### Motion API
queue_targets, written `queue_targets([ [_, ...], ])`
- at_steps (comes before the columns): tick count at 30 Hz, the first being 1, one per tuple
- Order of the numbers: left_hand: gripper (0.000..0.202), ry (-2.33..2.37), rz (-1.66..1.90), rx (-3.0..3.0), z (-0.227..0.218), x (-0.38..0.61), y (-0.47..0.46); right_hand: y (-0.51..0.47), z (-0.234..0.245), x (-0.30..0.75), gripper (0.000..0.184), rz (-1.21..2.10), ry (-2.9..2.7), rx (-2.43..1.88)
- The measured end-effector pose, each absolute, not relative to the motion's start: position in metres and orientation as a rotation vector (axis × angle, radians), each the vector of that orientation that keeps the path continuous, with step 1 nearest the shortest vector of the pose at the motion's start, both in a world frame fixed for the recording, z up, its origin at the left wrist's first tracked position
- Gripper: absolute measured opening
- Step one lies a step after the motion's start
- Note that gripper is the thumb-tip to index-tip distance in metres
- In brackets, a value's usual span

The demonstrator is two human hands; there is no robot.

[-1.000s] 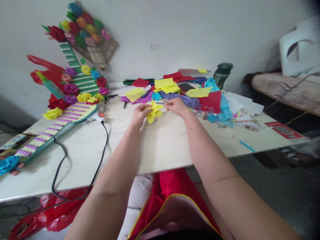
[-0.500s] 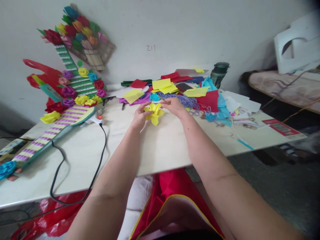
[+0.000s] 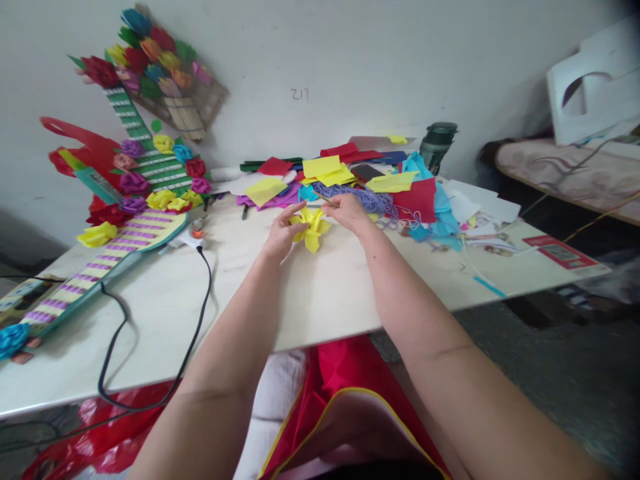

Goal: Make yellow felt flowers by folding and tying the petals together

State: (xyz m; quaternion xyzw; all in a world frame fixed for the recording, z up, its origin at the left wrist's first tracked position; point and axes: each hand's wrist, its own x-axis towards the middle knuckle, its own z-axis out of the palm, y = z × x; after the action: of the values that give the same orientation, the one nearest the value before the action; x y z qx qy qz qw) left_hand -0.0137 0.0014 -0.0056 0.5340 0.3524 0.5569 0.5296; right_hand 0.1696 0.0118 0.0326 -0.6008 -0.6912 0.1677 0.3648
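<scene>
Over the middle of the white table (image 3: 325, 293), my left hand (image 3: 284, 235) holds a yellow paper flower (image 3: 313, 232) by its left side, thumb and fingers closed on the petals. My right hand (image 3: 346, 212) is at the flower's upper right and pinches a thin brown stick (image 3: 321, 196), which slants up to the left. Where the right fingertips meet the petals, I cannot tell whether they touch. Behind the hands lie yellow paper sheets (image 3: 327, 170) and a tangle of purple yarn (image 3: 367, 198).
Striped boards with paper flowers (image 3: 107, 260) stand and lie at the left. A glue gun (image 3: 193, 237) with a black cord (image 3: 203, 313) rests beside them. Red paper (image 3: 415, 200), blue crepe paper (image 3: 445, 220) and a dark bottle (image 3: 439, 148) are at the back right.
The yellow flower has turned slightly between my hands and its petals look shifted. Both hands stay nearly in place, still holding the flower and the stick.
</scene>
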Motion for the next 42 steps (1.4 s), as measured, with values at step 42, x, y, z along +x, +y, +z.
queue_targets([
  [42,0.060,1.017,1.171,1.376,-0.002,-0.008,-0.005,0.016,0.029,0.170,0.012,0.343,-1.793,-1.397],
])
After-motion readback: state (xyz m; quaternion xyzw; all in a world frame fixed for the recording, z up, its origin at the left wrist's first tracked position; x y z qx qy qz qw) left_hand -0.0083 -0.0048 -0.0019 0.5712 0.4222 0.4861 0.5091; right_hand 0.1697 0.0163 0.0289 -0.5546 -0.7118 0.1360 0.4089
